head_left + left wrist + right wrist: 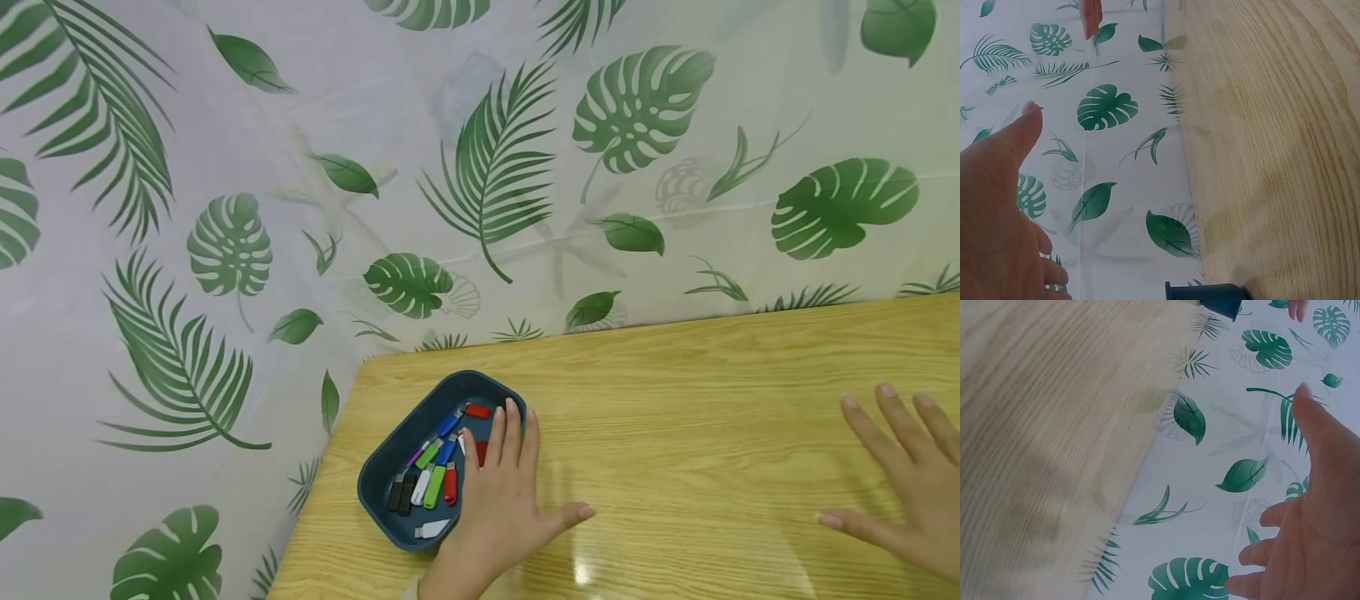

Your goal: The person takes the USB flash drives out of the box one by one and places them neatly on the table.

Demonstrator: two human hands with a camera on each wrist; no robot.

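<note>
My left hand (498, 504) hovers with spread fingers over the right side of a dark blue plastic tub (378, 517), hiding part of what lies inside. Several USB sticks are in the tub: a red one (450, 484), a green one (434, 487), black ones (407, 493), blue ones (447, 424) and a white one (432, 529) near the front. Over the wooden table at the right edge of the head view, my right hand (918, 492) is held up with fingers spread, holding nothing. In the left wrist view only the rim of the tub (1207, 292) shows.
The tub stands near the left end of the light wooden table (675, 417). Behind and to the left of the table hangs a white sheet (315, 250) printed with green leaves, meeting the table's back edge.
</note>
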